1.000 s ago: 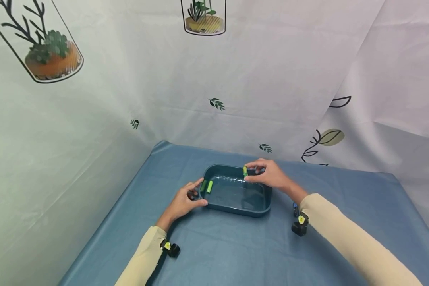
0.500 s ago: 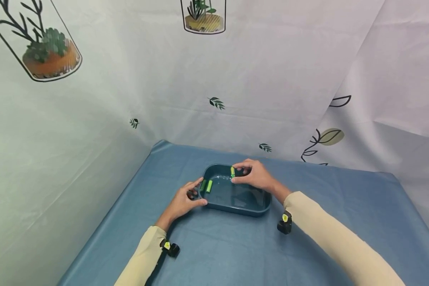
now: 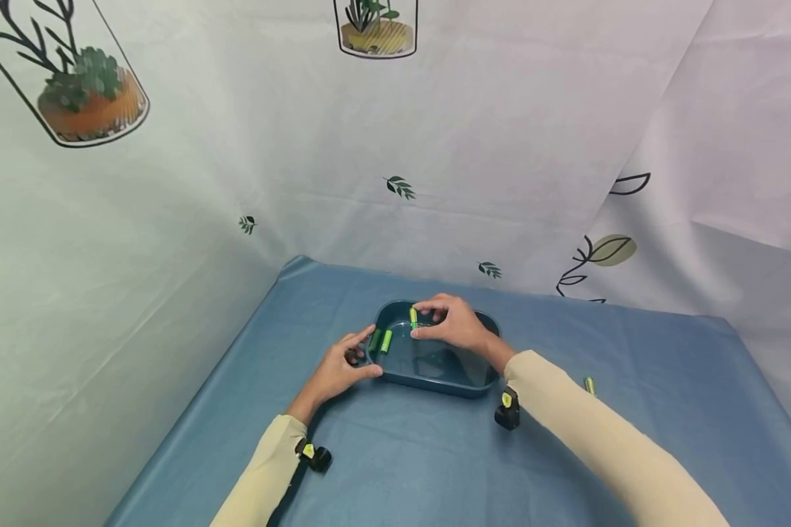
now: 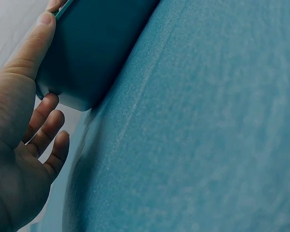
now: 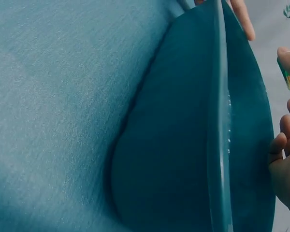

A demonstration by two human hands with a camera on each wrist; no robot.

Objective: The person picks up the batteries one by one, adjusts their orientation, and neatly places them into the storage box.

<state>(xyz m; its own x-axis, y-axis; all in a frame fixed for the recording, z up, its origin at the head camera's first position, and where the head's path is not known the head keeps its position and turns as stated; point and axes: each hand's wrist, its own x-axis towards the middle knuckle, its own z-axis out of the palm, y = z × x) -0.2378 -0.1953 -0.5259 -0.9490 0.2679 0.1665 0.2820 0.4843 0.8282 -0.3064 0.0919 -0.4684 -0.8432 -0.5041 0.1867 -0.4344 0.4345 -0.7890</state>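
A dark teal tray (image 3: 435, 383) with raised walls stands on the table. My left hand (image 3: 335, 372) holds its left end, thumb at the front rim and index finger reaching toward the back. In the left wrist view the other fingers of that hand curl loosely beside the tray wall. Over the tray, my right hand (image 3: 458, 323) pinches a green battery (image 3: 413, 319) between thumb and fingers. Inside the tray's left end lies a green battery (image 3: 386, 342). Beside it, against the wall, is a darker green shape; I cannot tell whether that is a battery or a reflection.
Another green battery (image 3: 589, 386) lies on the blue-covered table (image 3: 409, 461), partly behind my right sleeve (image 3: 587, 417). Pale patterned cloth (image 3: 501, 146) rises behind and along the left of the table. A small camera is strapped to each wrist.
My right hand has carried the pinched battery leftward over the tray. The left hand stays on the tray. A battery on the right now shows past the sleeve; a blue one is hidden.
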